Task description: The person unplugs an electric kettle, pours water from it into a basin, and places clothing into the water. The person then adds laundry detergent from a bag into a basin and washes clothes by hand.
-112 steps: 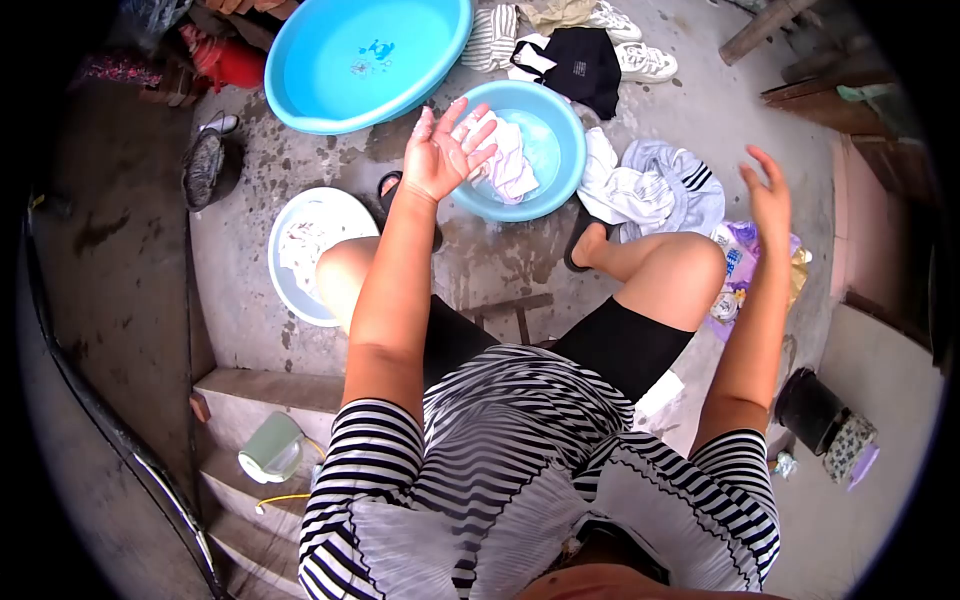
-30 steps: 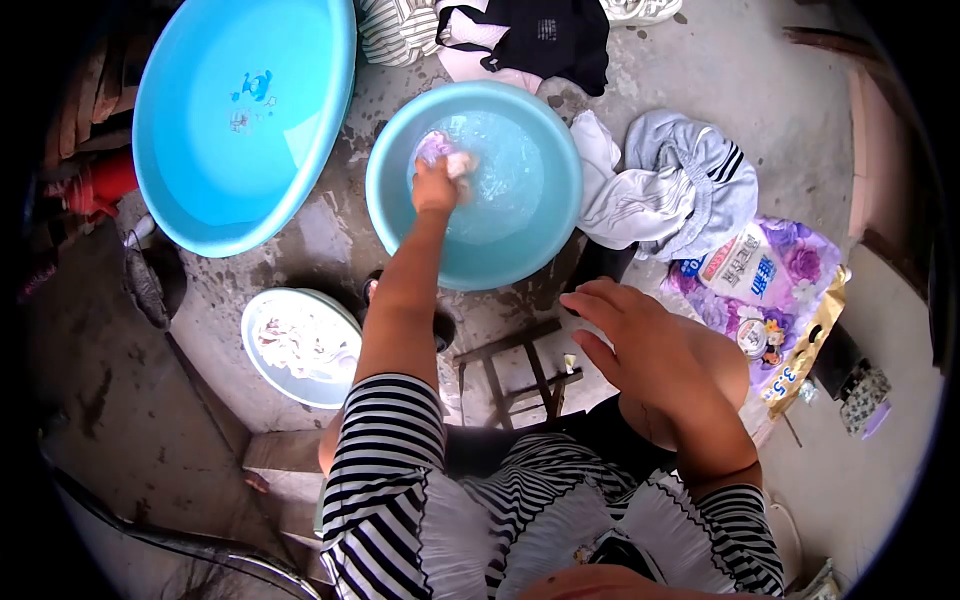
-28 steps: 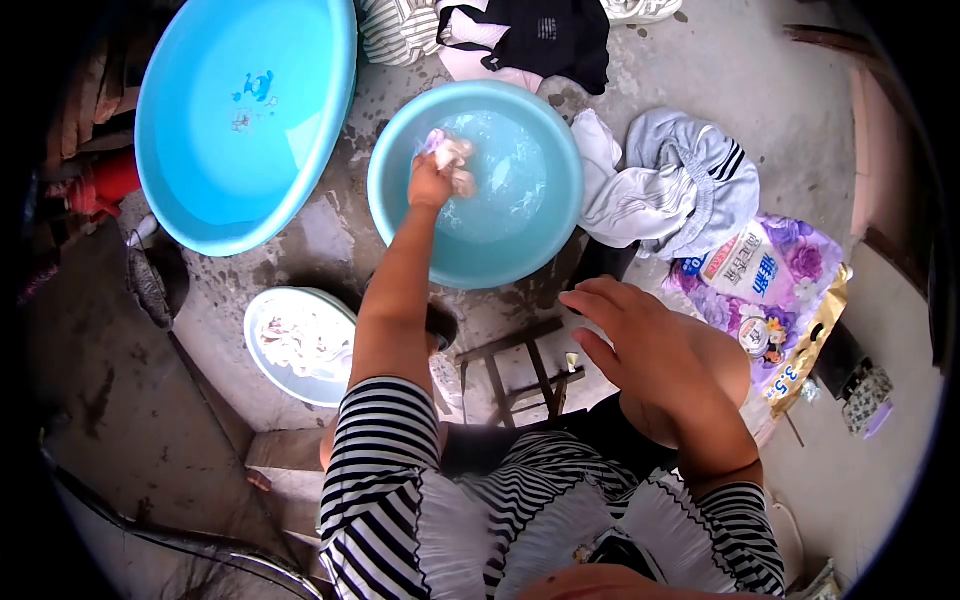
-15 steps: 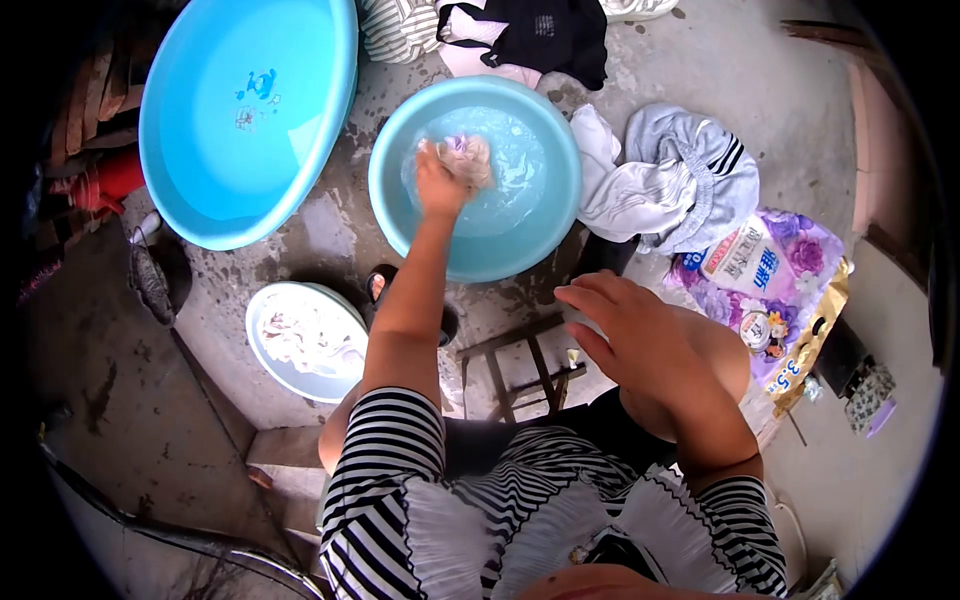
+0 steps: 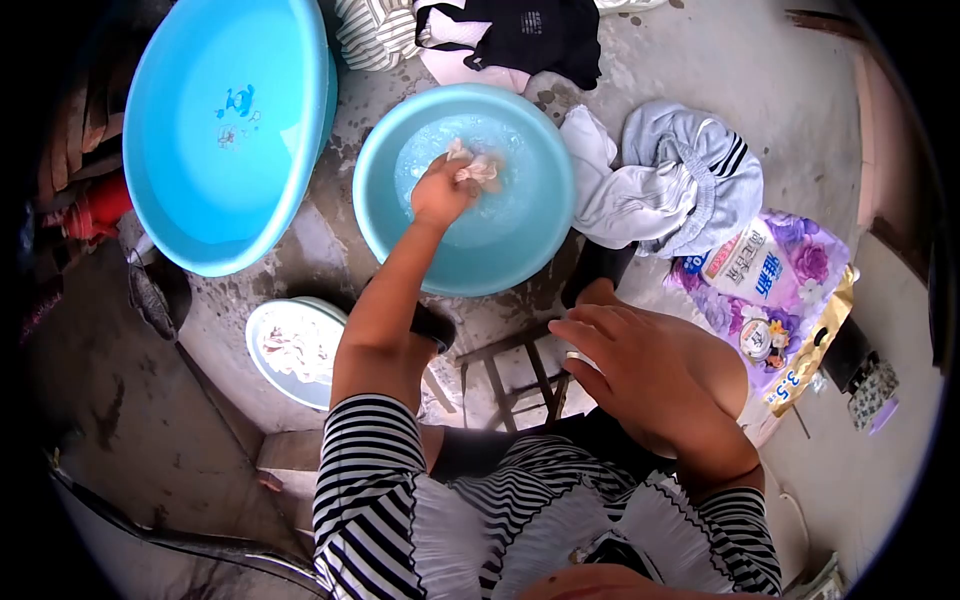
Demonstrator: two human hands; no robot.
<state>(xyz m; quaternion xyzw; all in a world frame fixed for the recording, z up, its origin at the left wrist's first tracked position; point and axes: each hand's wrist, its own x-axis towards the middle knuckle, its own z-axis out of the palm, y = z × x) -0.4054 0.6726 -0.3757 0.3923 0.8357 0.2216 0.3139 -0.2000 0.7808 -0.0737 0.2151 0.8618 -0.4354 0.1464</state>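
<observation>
My left hand point(image 5: 440, 192) is down inside the light blue basin point(image 5: 365, 190), its fingers closed on a small pale pink cloth point(image 5: 480, 170). The cloth is at the surface of the sudsy water point(image 5: 510, 215), slightly blurred. My right hand point(image 5: 615, 350) hangs over my bent knee with its fingers apart, holding nothing. Just right of the basin lie a white garment point(image 5: 630, 200) and grey striped pants point(image 5: 690, 150) on the floor.
A large blue tub point(image 5: 215, 190) stands at the upper left, a white basin of clothes point(image 5: 258, 345) below it. Black clothing point(image 5: 530, 45) lies beyond. A purple detergent bag point(image 5: 770, 290) is at the right, a wooden stool frame point(image 5: 500, 390) between my legs.
The left hand has gone from empty in the air to gripping the cloth, which has since shifted rightward in the water. The right hand has come down from the side to over the knee.
</observation>
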